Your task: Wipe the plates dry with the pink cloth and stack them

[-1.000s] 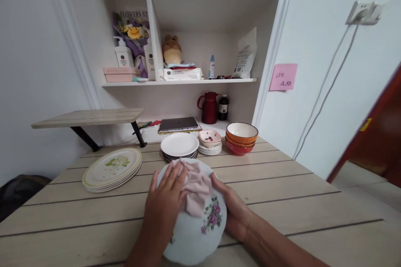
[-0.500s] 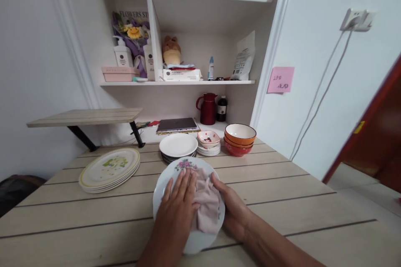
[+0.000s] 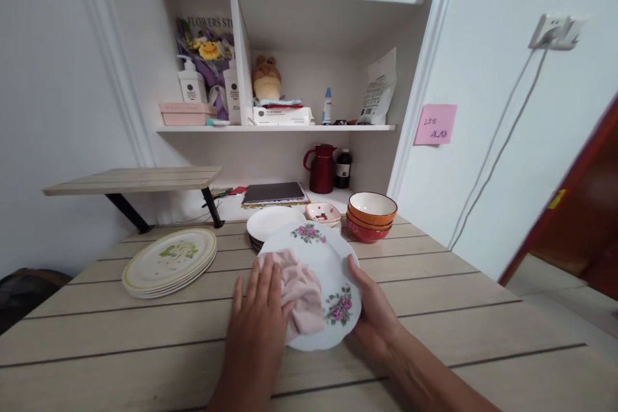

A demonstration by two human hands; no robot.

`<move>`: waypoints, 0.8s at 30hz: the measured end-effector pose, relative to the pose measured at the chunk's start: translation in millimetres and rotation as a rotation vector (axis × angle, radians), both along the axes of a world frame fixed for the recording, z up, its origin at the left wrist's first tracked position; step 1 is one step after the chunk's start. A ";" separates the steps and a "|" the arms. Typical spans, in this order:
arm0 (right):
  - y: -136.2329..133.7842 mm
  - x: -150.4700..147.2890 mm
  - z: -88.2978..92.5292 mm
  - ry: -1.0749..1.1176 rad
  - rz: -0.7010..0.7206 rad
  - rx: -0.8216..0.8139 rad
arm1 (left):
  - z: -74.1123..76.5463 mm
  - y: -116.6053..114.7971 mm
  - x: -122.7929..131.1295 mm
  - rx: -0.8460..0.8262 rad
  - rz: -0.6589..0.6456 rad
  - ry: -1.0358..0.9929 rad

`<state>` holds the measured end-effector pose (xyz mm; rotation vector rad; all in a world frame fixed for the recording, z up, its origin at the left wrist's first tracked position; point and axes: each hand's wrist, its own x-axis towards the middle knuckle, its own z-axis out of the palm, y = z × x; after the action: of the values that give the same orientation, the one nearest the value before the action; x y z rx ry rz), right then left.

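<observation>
A white scalloped plate [image 3: 333, 261] with pink roses is raised above the table, its inside turned up and toward me. My right hand [image 3: 374, 312] grips its right rim, thumb on the face and the other fingers hidden beneath. A crumpled pale pink cloth [image 3: 302, 299] lies over the left part of the plate. On that cloth is my left hand [image 3: 261, 309], its fingers together along the plate's left edge and its thumb against the cloth. Behind the plate, partly covered by it, stand a stack of white plates [image 3: 268, 222] and a small square dish [image 3: 322, 212].
Cream plates with yellow rims [image 3: 168, 261] are stacked on the table's left. Orange and red bowls [image 3: 371, 212] stand stacked at the back right. Farther back are a closed laptop [image 3: 273, 192], a dark red jug [image 3: 322, 168] and a raised wooden shelf [image 3: 135, 180].
The plate has moved up and right and tilted more toward me. The cloth and my left hand have slid from the plate's middle to its left edge, uncovering roses on the right.
</observation>
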<state>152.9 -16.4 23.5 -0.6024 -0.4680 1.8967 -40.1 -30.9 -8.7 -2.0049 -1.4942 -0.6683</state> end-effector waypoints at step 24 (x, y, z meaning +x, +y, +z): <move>3.5 -0.1 -1.6 0.052 -0.032 -0.032 | -3.7 -0.9 5.1 -0.016 -0.040 0.059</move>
<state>152.8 -12.9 21.9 -0.5766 -0.3935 1.8882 -35.0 -31.8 -12.4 -2.0542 -1.4326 -0.6092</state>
